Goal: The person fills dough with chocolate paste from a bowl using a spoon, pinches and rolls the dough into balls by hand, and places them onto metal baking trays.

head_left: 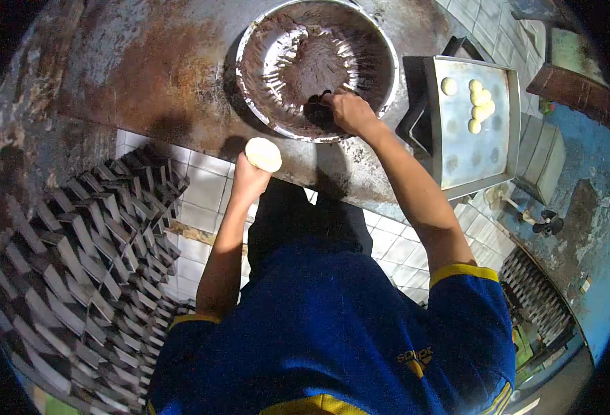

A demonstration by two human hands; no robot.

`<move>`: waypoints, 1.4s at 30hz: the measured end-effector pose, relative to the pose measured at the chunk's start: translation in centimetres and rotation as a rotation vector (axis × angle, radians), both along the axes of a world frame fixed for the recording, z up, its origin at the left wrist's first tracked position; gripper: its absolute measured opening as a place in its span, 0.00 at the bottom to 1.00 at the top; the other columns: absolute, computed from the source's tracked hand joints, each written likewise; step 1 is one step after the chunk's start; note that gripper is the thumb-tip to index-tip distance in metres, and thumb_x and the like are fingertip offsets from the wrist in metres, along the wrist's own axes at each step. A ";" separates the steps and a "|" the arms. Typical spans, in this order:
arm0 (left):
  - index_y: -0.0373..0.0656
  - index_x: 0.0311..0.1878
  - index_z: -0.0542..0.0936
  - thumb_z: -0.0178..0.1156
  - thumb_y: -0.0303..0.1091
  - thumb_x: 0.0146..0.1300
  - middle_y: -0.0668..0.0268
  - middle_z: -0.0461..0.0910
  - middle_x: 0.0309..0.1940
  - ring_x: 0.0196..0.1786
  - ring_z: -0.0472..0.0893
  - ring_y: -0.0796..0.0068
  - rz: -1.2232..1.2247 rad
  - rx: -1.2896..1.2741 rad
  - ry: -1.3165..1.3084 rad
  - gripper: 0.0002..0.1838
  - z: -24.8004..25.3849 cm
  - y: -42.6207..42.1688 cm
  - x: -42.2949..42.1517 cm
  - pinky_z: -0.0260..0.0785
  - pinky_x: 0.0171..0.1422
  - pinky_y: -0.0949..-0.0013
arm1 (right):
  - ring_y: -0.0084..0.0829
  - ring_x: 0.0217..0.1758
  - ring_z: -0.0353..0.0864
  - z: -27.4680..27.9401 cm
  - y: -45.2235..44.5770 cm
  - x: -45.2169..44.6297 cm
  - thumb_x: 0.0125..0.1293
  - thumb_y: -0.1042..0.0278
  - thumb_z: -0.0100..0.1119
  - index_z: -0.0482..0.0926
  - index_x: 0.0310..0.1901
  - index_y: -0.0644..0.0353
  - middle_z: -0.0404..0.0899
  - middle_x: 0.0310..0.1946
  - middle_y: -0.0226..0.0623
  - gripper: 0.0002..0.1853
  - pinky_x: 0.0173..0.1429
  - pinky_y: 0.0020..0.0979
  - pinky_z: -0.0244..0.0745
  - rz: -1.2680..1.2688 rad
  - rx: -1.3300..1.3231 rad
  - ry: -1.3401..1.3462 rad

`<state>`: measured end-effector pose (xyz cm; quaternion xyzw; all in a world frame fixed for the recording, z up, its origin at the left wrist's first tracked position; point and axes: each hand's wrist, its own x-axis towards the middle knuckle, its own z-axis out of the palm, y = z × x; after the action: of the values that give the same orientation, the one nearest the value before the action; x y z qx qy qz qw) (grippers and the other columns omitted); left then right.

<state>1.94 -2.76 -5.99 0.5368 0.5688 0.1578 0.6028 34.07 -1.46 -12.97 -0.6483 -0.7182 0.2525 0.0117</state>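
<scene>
My left hand (251,181) is closed around a pale, flattened round of dough (263,154), held up in front of the table's near edge. A large metal bowl (247,90) sits on the table ahead of me, its inner wall smeared with dark brown paste (316,69). My right hand (353,114) reaches over the bowl's near right rim, fingers bent down together at the paste. Something small and dark shows at those fingertips, partly in shadow; whether it is a tool or a lump of paste I cannot tell.
Right of the bowl, a metal baking tray (460,178) holding several pale dough balls (481,107) rests tilted on a dark support. Stacked metal racks or pans (104,256) stand at the lower left. The worn table (159,55) extends leftward. White tiles (204,187) lie below.
</scene>
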 end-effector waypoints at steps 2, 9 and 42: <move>0.35 0.48 0.88 0.73 0.27 0.61 0.58 0.92 0.43 0.48 0.91 0.68 -0.001 -0.004 0.015 0.12 0.2 0.2 -0.3 0.81 0.55 0.63 | 0.50 0.55 0.90 -0.5 -0.1 0.1 0.76 0.66 0.46 0.85 0.58 0.54 0.89 0.46 0.56 0.18 0.60 0.52 0.84 -0.018 -0.044 -0.001; 0.34 0.50 0.88 0.75 0.27 0.62 0.60 0.92 0.45 0.48 0.90 0.72 -0.076 0.096 0.056 0.14 2.6 1.9 -1.0 0.80 0.56 0.65 | 0.50 0.44 0.89 -5.9 2.2 1.9 0.71 0.63 0.51 0.88 0.55 0.56 0.89 0.48 0.55 0.19 0.55 0.49 0.84 0.152 -0.240 0.096; 0.38 0.50 0.88 0.76 0.36 0.67 0.69 0.91 0.40 0.38 0.85 0.84 -0.213 0.245 -0.249 0.14 7.5 1.7 6.4 0.77 0.43 0.73 | 0.52 0.60 0.85 -0.6 -24.8 -2.1 0.76 0.59 0.63 0.85 0.58 0.60 0.84 0.55 0.52 0.17 0.67 0.49 0.78 -0.825 -0.094 0.138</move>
<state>8.39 -1.02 1.48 0.6397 0.4063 0.2264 0.6120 32.02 -26.31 -13.53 -0.8630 -0.3835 0.3021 0.1302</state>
